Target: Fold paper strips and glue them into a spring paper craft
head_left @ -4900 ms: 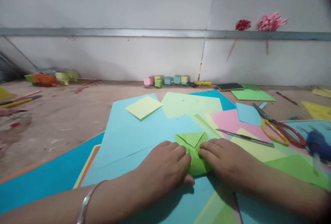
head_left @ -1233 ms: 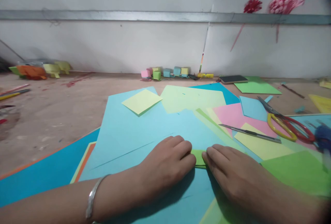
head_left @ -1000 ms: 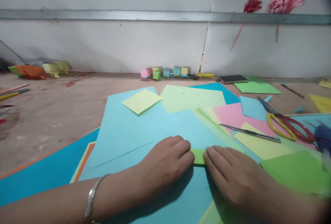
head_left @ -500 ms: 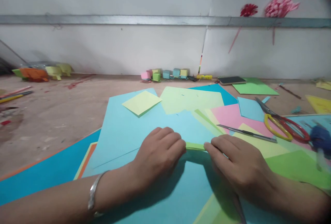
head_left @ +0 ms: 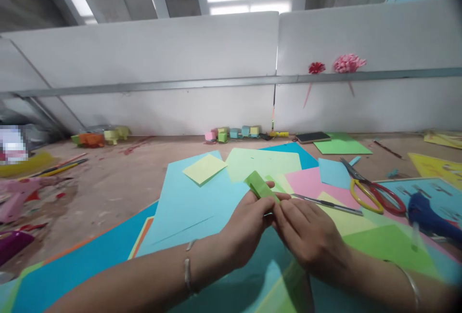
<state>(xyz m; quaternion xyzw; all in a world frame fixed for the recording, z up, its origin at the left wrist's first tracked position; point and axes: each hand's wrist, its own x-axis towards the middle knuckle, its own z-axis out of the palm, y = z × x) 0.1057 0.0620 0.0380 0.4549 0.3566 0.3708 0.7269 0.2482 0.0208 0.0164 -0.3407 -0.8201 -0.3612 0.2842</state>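
Both hands meet over the light blue paper [head_left: 197,197], gripping a folded strip of green paper [head_left: 258,184]. My left hand [head_left: 242,228] is closed around the strip, thumb on top and fingers beneath. At the strip's near end, my right hand [head_left: 312,233] pinches it with the fingertips. The strip's far end sticks up and away from me, tilted to the left. Just beyond my right hand lies a slim craft knife [head_left: 330,203]. A pale yellow-green paper square [head_left: 205,169] rests on the blue sheet further off.
Scissors [head_left: 373,197] with yellow and red handles lie at right, near a blue glue gun [head_left: 431,216]. A pink glue gun [head_left: 21,197] is at far left. Small folded paper blocks [head_left: 234,133], a black phone [head_left: 313,137] and a green sheet [head_left: 342,143] line the wall.
The strip has gone from level between separated hands to tilted upward, with the hands now together. My left hand has turned thumb-up. The view has risen, showing windows above the partition.
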